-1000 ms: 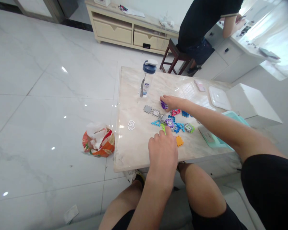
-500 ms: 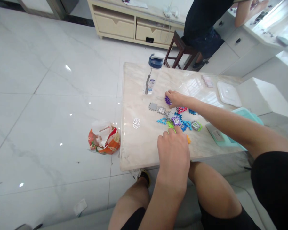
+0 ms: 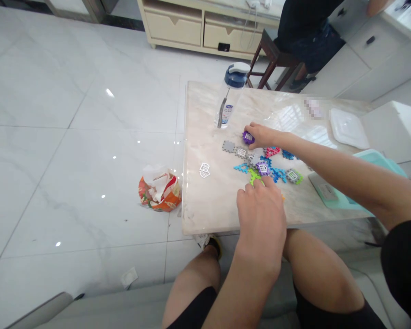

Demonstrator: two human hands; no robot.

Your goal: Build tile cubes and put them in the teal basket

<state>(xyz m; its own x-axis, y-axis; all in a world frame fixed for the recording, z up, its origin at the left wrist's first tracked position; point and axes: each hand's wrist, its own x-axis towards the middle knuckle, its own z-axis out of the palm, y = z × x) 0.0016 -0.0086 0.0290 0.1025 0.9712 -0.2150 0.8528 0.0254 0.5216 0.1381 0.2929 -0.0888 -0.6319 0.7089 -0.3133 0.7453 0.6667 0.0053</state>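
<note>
My right hand (image 3: 258, 135) is closed on a purple building piece (image 3: 248, 137) with a white lattice window set in it, just above the table. My left hand (image 3: 262, 208) is nearer to me, back up, fingers curled down at the green piece (image 3: 255, 176). What lies under its fingers is hidden; a bit of orange (image 3: 283, 198) shows beside it. Between the hands are interlocking pieces: a grey square (image 3: 229, 146), a purple one with a white window (image 3: 263, 168), blue ones (image 3: 279, 174), a light-blue triangle (image 3: 241, 167) and a red triangle (image 3: 272, 151).
Two loose white lattice windows (image 3: 204, 170) lie left on the table (image 3: 208, 205). A clear bottle with a blue lid (image 3: 235, 76) stands behind. At right are a teal bin (image 3: 380, 160) and a white lid (image 3: 348, 128). A bag (image 3: 160, 189) sits on the floor; a person (image 3: 304, 27) sits beyond.
The view has shifted, so the table sits farther right. The purple piece in my right hand has turned and now shows its white window. My left hand stays by the pile.
</note>
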